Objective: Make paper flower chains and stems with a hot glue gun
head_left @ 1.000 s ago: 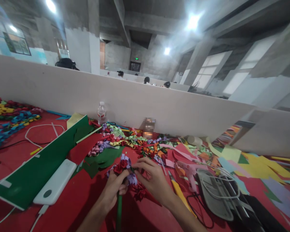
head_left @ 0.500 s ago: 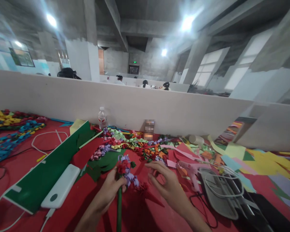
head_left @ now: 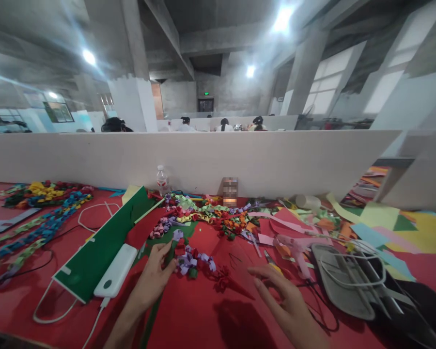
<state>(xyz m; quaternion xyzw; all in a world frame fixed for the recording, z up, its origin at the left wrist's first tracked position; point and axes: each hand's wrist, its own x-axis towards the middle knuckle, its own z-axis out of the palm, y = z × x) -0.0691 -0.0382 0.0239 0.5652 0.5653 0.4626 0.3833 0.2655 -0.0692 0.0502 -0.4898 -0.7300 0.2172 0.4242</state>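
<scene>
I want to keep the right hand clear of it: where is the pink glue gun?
In the head view, the pink glue gun lies right of centre, just left of the grey tray and beyond the right hand.

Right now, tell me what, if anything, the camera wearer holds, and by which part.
The left hand grips the paper-flower spray by its green stem, near the flowered end; the right hand holds nothing.

Head view, quantity 1: worn on the person's head, facing forward and down across the counter [head_left: 189,322]; hands [head_left: 153,272] near, pale partition [head_left: 276,155] beyond, wall [head_left: 178,94] far.
</scene>
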